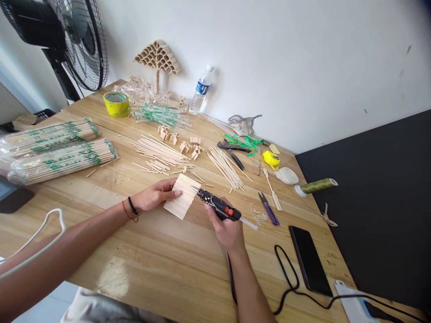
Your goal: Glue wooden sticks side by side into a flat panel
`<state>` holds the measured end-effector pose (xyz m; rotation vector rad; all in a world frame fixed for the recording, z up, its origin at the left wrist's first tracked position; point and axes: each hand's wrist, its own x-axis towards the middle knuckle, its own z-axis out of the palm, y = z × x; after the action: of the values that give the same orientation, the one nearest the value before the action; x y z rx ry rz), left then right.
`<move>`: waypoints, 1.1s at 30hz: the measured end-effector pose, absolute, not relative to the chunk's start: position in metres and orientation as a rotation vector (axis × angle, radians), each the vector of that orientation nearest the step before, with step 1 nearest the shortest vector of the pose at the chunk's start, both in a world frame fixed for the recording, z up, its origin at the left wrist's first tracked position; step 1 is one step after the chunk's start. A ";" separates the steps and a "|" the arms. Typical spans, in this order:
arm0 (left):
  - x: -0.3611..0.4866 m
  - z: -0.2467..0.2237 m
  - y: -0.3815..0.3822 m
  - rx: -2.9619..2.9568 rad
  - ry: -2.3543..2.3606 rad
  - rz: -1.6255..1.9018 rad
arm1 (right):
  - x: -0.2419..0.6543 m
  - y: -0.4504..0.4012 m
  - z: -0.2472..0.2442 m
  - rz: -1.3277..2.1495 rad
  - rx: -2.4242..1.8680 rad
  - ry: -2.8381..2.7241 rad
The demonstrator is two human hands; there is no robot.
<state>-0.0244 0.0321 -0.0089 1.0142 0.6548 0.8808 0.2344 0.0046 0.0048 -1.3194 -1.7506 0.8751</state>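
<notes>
My left hand (156, 195) grips the left edge of a flat panel (182, 197) made of thin wooden sticks laid side by side, the thumb lying on its face. My right hand (229, 226) is closed around a black glue gun (220, 206) with a clear glue stick jutting from its rear. The gun's nozzle points left at the panel's upper right part; whether it touches cannot be made out. Beyond the panel lie loose sticks (161, 150), more sticks (227, 168) and small stick-built pieces (185, 146).
Bagged sticks (63, 159) and yellow tape (116, 104) lie at left. A tree-shaped model (157, 58) and bottle (201, 89) stand behind. Pliers (234, 150), scissors (269, 209), a phone (310, 260) and a black cable (286, 294) are at right. A white cable (60, 220) loops over my left arm.
</notes>
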 end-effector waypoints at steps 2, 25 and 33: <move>-0.024 -0.010 0.032 1.020 0.655 0.890 | 0.233 0.004 0.008 0.906 -1.312 -1.776; -0.024 -0.016 0.035 0.963 0.577 0.955 | 0.232 0.006 0.011 0.934 -1.293 -1.836; -0.021 -0.011 0.035 0.861 0.575 1.072 | 0.233 0.007 0.008 1.018 -1.264 -1.941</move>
<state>-0.0206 0.0350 -0.0114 0.8612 0.5751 1.0724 0.2333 0.0071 0.0082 -1.2642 -1.9409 1.0179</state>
